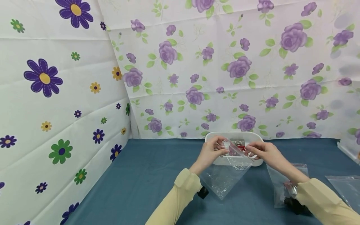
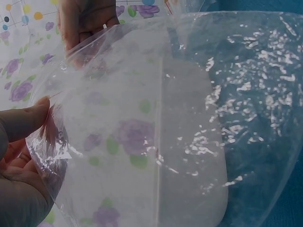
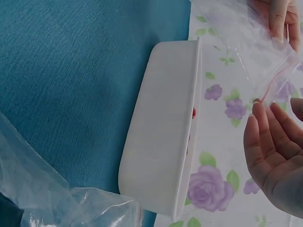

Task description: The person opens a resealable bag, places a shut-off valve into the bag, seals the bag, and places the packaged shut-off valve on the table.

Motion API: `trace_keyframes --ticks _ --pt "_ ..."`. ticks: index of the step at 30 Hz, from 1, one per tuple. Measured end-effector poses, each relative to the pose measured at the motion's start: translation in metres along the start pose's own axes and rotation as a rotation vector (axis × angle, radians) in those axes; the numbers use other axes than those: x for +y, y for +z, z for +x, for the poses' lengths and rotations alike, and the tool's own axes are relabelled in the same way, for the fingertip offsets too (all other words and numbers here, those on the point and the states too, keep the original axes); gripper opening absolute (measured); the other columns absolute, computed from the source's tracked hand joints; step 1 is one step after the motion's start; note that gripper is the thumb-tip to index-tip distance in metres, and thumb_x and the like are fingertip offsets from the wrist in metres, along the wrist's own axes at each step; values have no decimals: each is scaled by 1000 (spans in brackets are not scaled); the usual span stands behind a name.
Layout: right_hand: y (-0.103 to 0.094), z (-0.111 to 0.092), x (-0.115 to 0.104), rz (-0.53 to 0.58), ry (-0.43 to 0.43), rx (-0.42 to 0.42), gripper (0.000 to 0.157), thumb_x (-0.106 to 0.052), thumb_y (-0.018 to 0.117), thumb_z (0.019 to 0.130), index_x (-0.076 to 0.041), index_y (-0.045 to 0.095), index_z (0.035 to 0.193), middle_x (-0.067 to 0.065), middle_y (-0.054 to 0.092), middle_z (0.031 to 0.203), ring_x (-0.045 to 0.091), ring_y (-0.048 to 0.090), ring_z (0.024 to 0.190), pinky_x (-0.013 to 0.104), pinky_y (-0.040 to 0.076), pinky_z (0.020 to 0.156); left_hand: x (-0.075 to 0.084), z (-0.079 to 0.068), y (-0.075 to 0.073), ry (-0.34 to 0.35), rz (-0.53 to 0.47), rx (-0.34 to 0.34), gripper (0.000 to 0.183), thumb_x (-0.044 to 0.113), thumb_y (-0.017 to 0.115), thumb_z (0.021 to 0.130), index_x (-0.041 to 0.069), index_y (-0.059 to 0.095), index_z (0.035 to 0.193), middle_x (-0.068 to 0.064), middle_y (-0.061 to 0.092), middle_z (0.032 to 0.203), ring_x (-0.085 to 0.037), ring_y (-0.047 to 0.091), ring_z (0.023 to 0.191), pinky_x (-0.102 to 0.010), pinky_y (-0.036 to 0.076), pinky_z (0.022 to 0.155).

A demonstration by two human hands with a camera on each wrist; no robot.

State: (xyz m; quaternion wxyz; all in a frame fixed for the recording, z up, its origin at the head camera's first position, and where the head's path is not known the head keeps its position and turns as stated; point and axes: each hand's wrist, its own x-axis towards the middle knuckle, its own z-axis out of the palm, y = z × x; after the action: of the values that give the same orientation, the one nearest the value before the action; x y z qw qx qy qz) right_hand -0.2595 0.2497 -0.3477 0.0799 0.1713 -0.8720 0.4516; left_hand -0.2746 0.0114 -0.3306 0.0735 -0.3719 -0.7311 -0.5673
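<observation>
A clear zip bag (image 1: 225,179) hangs slanted above the table, in front of a white tub (image 1: 254,161). My left hand (image 1: 209,153) pinches its top edge between thumb and fingers. At the other end of that edge, the fingertips of my right hand (image 1: 267,153) touch the bag; in the right wrist view the thumb stands apart from those fingers. A reddish strip (image 3: 271,87) runs along the bag's mouth. Seen from the left wrist, the bag (image 2: 246,127) spreads across most of the view, and the tub shows through it. I see no contents in it.
Red items (image 1: 241,147) and metallic ones lie in the tub. Beneath my right forearm is another clear bag (image 1: 279,187) with something shiny in it. A further clear bag (image 1: 347,187) lies at the right edge. Flowered cloth (image 1: 174,103) hangs behind the blue-covered table (image 1: 135,187).
</observation>
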Motion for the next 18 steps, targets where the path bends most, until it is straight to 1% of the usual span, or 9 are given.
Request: trace_keyframes --ticks 7,11,13,18 --pt "1 2 1 27 -24 -39 32 -24 52 94 4 63 104 8 62 80 20 60 71 32 51 60 0 1 2 2 -5 -9 28 -7 64 80 -8 55 107 -25 52 87 -36 58 72 -32 51 60" --pt "3 2 3 26 -56 -61 27 -22 53 93 1 64 100 8 62 74 21 59 65 34 50 57 -4 2 4 0 -6 -11 29 -7 65 80 -8 55 107 -25 52 86 -34 58 70 -25 50 59" --pt "3 2 4 20 -67 -67 25 -21 54 93 0 65 99 8 61 72 21 57 63 35 49 56 -7 4 6 3 0 -6 29 -7 66 79 -7 56 107 -23 53 84 -30 58 68 -22 49 58" --pt "3 2 5 18 -67 -76 24 -20 55 92 0 66 97 8 60 69 21 55 60 37 49 55 -28 9 12 0 25 2 31 -2 68 78 -1 57 107 -12 55 81 -19 58 65 -21 49 56"
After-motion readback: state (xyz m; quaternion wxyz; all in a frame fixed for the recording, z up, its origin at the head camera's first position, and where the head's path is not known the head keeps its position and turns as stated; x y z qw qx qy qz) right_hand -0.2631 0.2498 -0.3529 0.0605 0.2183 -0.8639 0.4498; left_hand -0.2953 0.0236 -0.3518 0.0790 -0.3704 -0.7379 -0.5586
